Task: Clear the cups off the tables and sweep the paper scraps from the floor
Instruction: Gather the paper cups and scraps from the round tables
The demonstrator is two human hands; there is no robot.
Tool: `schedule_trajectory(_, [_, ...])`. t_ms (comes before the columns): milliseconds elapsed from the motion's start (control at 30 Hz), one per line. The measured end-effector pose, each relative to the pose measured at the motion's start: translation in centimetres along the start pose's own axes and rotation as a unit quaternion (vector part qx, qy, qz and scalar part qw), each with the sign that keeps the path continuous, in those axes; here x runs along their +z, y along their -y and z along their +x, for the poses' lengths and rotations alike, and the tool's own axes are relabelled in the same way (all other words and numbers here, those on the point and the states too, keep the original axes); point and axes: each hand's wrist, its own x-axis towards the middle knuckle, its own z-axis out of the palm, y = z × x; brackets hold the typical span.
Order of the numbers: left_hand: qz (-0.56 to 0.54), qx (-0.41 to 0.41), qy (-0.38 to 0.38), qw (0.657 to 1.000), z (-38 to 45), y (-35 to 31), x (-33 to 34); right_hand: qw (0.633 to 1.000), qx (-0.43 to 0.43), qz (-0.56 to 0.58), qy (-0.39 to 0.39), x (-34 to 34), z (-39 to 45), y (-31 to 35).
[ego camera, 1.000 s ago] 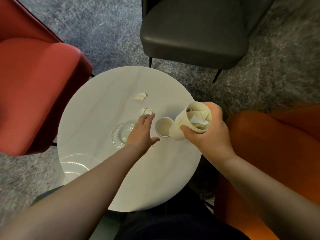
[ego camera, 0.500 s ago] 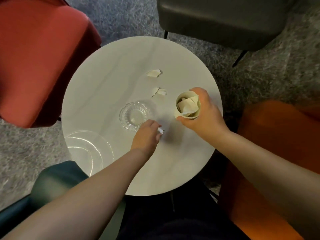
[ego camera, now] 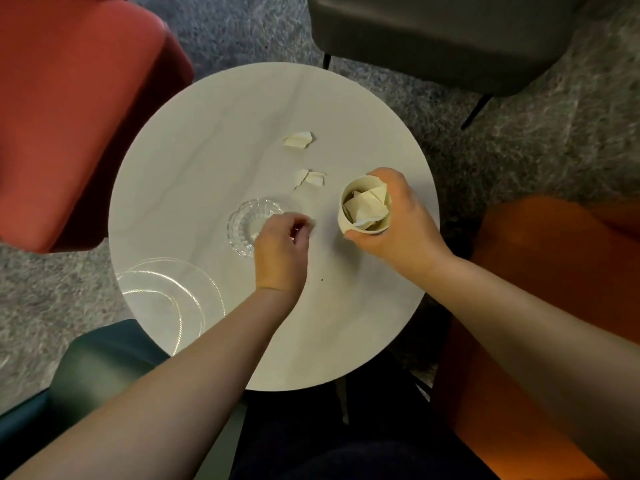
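While the right hand [ego camera: 398, 230] grips a scrap-filled paper cup [ego camera: 364, 206], unmarked by any readable writing, the left hand [ego camera: 282, 247] hangs, fingers curled, grip unclear.

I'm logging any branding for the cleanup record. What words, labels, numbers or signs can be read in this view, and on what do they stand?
None: no readable text shows anywhere in the view.
The paper cup in the right hand is plain, and so are the paper scraps on the round table.
The glass dish by the left hand and the clear plate carry no marks.
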Motion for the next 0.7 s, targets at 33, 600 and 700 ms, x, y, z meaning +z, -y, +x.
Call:
schedule_trajectory(33, [-0.048,-0.005,-0.042,0.998,0.0,-1.4,-0.4,1.0,0.003,0.0,0.002,0.0,0.1,0.0])
schedule_trajectory(600, [-0.003,-0.014,-0.057,0.998,5.5,-2.6,-2.0,1.0,0.011,0.021,0.018,-0.4,0.6,0.5])
schedule_trajectory(700, [0.084,-0.003,0.006,0.996,8.4,-1.1,-1.6,0.999,0.014,0.03,0.013,-0.5,0.9,0.8])
